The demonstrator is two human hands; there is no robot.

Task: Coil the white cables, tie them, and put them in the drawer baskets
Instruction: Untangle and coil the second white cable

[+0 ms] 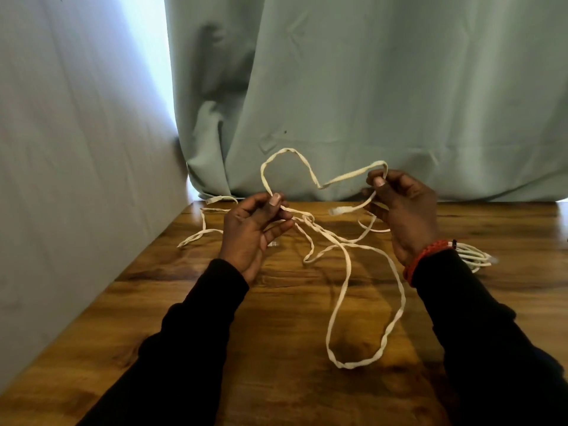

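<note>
Far left of the left hand: a loose stretch of flat white cable (203, 232) is lying slack on the wooden counter (184, 290), one end (215, 199) reaching the foot of the pale green curtain (368, 87). Whether it is part of the cable being worked or a separate one, cannot tell.

Left hand (255, 232), black sleeve (184, 333): palm turned up, thumb and forefinger pinching the cable where several strands are crossing; the other fingers are loosely curled beneath.

Between the hands: a raised span of cable (307, 167) is arching up and dipping before climbing to the right hand, running left-right, clear of the counter. Below it, slack is trailing down from the left-hand pinch and spreading into a long open loop (341, 302) lying on the counter toward the body, nearer the right forearm. A plug end (335, 211) is dangling just left of the right hand.

Right hand (402, 210), red bracelet (422, 259) at the wrist: fingertips closed on a tight bend of the cable at its top, held narrow.

Right of that wrist: a finished-looking coil of white cable (473, 256) is resting on the counter, partly hidden by the sleeve.

Judgement: coiling is just starting; the next wrap depends on bringing the right-hand bend across to the left-hand pinch. Drawer baskets are not showing.
</note>
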